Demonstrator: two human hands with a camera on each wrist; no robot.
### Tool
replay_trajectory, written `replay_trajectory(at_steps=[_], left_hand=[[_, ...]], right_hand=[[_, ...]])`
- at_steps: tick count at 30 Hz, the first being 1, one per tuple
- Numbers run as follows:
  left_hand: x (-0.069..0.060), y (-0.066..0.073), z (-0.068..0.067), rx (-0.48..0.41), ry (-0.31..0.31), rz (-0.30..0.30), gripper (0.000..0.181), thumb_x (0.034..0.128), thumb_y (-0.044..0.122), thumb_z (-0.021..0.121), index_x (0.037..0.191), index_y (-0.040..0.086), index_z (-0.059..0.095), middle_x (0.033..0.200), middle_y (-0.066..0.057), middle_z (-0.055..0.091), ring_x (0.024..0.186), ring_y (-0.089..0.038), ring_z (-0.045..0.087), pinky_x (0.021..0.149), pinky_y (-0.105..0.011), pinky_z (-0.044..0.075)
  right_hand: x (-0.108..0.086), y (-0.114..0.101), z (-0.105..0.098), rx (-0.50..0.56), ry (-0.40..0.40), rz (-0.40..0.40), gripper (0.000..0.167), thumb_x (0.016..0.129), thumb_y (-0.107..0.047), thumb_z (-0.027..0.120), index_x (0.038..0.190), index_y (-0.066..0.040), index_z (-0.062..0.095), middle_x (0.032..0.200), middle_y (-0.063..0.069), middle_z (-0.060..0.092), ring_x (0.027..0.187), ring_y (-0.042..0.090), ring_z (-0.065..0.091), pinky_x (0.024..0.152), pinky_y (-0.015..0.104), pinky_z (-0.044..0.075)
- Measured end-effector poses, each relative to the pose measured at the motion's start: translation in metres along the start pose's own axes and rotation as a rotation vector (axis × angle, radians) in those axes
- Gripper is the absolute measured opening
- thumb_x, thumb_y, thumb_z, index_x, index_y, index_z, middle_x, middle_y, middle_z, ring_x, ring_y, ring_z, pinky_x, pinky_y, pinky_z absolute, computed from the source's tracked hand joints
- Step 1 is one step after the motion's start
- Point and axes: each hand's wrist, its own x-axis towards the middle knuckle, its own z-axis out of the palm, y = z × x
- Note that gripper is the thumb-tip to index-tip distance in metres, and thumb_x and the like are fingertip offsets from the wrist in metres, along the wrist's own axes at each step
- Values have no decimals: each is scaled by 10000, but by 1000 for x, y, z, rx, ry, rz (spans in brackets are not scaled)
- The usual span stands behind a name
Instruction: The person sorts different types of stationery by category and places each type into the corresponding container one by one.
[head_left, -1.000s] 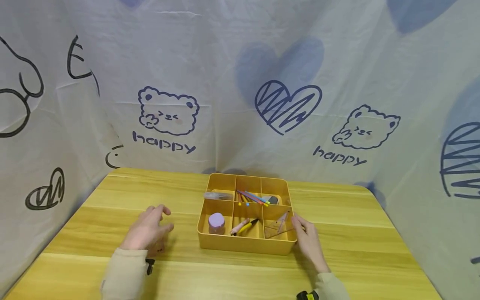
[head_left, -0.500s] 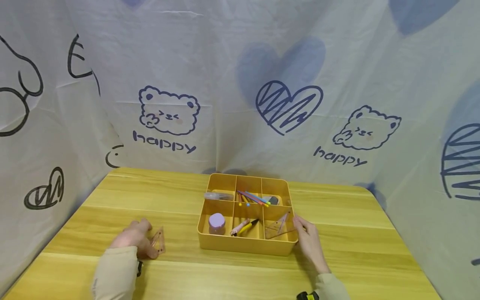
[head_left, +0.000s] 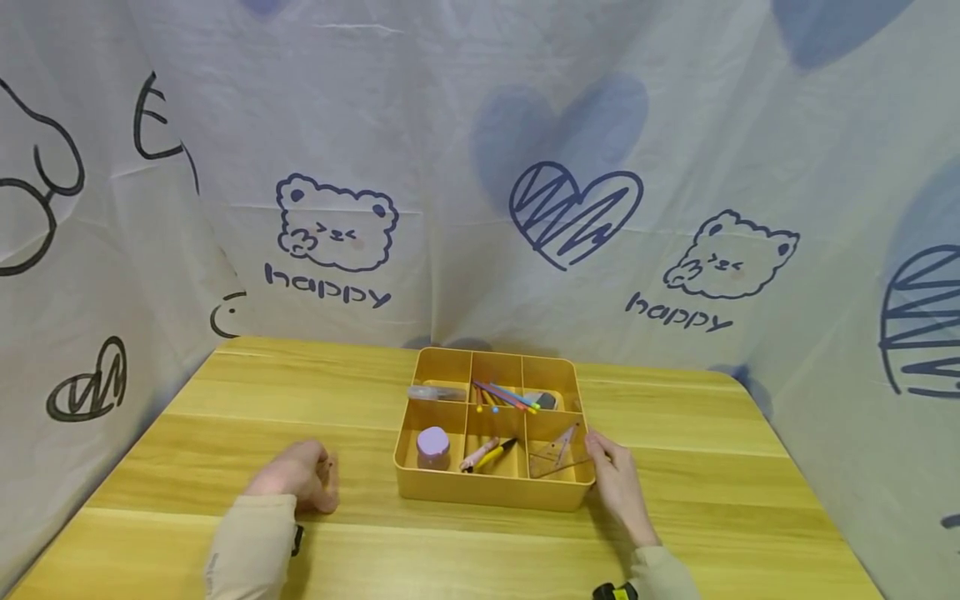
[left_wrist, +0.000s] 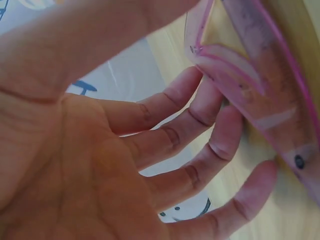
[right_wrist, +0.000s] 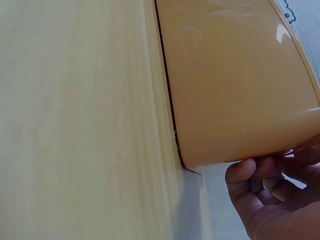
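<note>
My left hand is low over the table, left of the box, and pinches a clear pink set square. In the left wrist view, the fingertips touch the edge of the set square, with the thumb partly out of frame. My right hand grips the right wall of a yellow compartment box. From the right wrist view, the fingers of this hand press against the box's outer wall. Clear triangular rulers lie in the front right compartment, nearest the right hand.
Inside the box are a purple-lidded jar, a pink pen, a yellow pen, several coloured sticks, a dark grey item and a clear tube-like item. Printed cloth stands behind the wooden table.
My left hand came down to the table, where the set square lay beside it half a second ago. It then moved slightly right and took hold of it. The right hand stayed on the box.
</note>
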Motion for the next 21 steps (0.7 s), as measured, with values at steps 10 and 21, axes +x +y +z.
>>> replay_trajectory(at_steps=[10, 21], left_hand=[[2, 11, 9, 62, 61, 62, 387, 707, 106, 883, 870, 21, 542, 892, -109, 541, 825, -244, 492, 726, -369, 473], [3, 13, 15, 84, 84, 55, 410, 711, 165, 885, 909, 23, 556, 959, -150, 533, 845, -265, 492, 741, -397, 488]], right_hand=[[0, -1, -1, 3, -4, 9, 429, 1076, -130, 418, 1353, 188, 495, 1400, 348, 524, 1350, 488, 488, 1148, 567, 385], [0, -1, -1, 1, 0, 5, 421, 1073, -120, 422, 1344, 190, 505, 1388, 349, 536, 1335, 487, 505, 1135, 569, 400]])
